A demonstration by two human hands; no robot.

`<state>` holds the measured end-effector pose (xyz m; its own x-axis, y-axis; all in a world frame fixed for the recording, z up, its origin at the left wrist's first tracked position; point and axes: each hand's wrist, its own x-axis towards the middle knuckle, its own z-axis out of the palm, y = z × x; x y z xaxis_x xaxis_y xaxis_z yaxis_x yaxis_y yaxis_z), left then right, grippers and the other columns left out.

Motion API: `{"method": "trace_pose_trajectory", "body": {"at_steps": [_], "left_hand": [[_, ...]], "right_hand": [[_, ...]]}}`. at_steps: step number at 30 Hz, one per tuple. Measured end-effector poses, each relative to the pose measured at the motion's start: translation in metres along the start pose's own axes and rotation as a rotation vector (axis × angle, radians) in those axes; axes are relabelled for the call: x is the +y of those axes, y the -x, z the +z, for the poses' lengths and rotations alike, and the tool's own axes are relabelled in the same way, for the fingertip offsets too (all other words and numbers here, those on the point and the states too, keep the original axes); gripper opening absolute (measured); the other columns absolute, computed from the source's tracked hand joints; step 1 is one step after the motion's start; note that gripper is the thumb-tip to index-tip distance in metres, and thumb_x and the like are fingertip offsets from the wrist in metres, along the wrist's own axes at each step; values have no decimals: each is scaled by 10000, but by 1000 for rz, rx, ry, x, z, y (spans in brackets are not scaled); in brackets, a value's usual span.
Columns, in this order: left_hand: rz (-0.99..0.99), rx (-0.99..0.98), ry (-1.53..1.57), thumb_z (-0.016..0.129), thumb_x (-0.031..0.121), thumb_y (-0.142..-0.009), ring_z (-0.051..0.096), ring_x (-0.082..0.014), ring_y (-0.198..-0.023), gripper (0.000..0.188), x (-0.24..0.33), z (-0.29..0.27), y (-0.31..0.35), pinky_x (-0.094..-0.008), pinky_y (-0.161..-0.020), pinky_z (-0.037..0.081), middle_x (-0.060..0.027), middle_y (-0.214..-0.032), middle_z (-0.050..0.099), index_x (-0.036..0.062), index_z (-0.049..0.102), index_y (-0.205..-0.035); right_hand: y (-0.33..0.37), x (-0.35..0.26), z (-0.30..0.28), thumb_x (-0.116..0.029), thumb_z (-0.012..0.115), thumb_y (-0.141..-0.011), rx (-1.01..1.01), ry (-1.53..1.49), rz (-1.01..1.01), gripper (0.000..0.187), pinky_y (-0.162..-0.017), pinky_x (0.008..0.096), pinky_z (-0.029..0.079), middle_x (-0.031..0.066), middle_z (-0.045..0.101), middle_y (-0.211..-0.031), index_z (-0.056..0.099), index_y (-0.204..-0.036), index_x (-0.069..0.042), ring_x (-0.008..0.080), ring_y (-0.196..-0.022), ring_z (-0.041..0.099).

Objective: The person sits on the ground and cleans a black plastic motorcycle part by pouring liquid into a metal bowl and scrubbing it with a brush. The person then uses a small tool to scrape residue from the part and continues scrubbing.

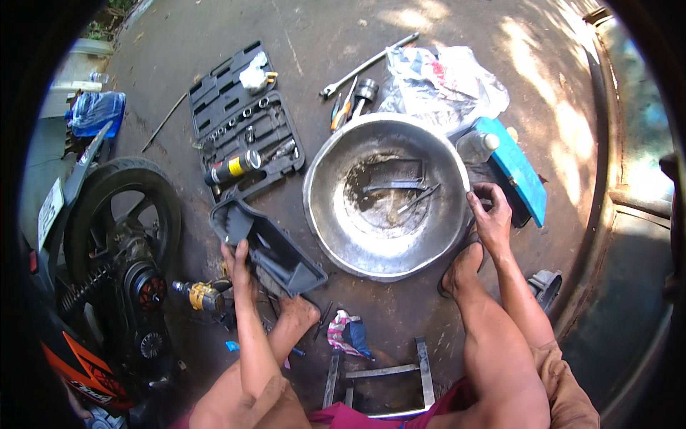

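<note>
My left hand (241, 272) grips a black plastic housing (304, 273), a long, hollow, tray-like part tilted with its open side up. It hangs just left of a wide metal basin (336, 239). At the basin's right rim is my right hand (493, 220), its fingers bent and pinching the edge. A little dark liquid lies in the basin, with a black rectangular plastic piece (411, 171) and a thin brush-like tool (418, 200) in it. Part of the housing's underside is hidden by my left hand.
A motorbike with an exposed rear wheel (168, 214) stands left. Beyond the housing lies an open socket set case (196, 118) with a spray can (232, 168). A yellow drill (204, 294) rests near my left foot. A bottle (477, 146) and blue box (518, 171) stand right of the basin.
</note>
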<state>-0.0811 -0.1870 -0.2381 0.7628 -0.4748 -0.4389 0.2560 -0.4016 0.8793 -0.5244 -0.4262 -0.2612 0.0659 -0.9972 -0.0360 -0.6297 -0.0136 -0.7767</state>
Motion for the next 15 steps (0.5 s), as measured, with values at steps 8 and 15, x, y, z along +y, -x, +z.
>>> {"method": "trace_pose_trajectory", "body": {"at_steps": [8, 15], "left_hand": [[105, -191, -100, 869, 291, -743, 446, -276, -1319, 1086, -37, 31, -33, -403, -1126, 338, -179, -1486, 389, 75, 207, -1577], [164, -126, -412, 828, 178, -826, 494, -297, -1230, 874, -52, 33, -6, -387, -978, 480, -202, -1382, 449, 38, 314, -1518]], "right_hand": [[-21, 1, -4, -147, 746, -874, -24, 22, 38, 244, -804, 325, 530, 110, 711, -962, 681, -1065, -10, 198, -854, 686], [-9, 54, -29, -209, 753, -890, 188, 50, 183, 268, -821, 325, 544, 97, 734, -991, 705, -1093, -42, 167, -880, 685]]}}
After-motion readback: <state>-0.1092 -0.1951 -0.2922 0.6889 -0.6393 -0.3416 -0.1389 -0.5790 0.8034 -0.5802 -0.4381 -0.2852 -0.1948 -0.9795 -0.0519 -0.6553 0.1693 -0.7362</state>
